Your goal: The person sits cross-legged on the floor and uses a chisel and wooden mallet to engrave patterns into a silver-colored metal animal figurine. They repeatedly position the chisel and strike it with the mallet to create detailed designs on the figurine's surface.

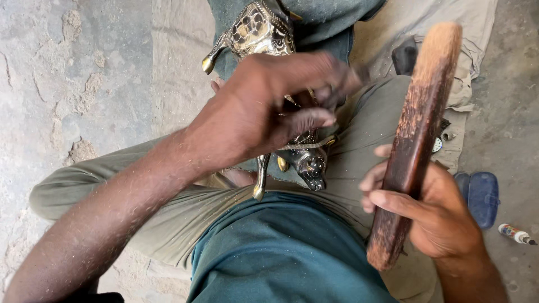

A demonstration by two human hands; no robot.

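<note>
A brass animal figurine [261, 31] with dark engraved patterns lies on my lap, its head [310, 166] toward me and a leg [260, 179] pointing down. My left hand [269, 109] rests over the figurine's middle, fingers curled on it and slightly blurred. My right hand [435, 210] grips a worn, dark wooden stick [415, 140] near its lower end, holding it upright to the right of the figurine and apart from it.
I sit cross-legged on a concrete floor [84, 84] in olive trousers [168, 219] and a teal shirt [281, 252]. A beige cloth [449, 33] lies under my legs. A blue sandal [483, 196] and a small tube [516, 234] lie at right.
</note>
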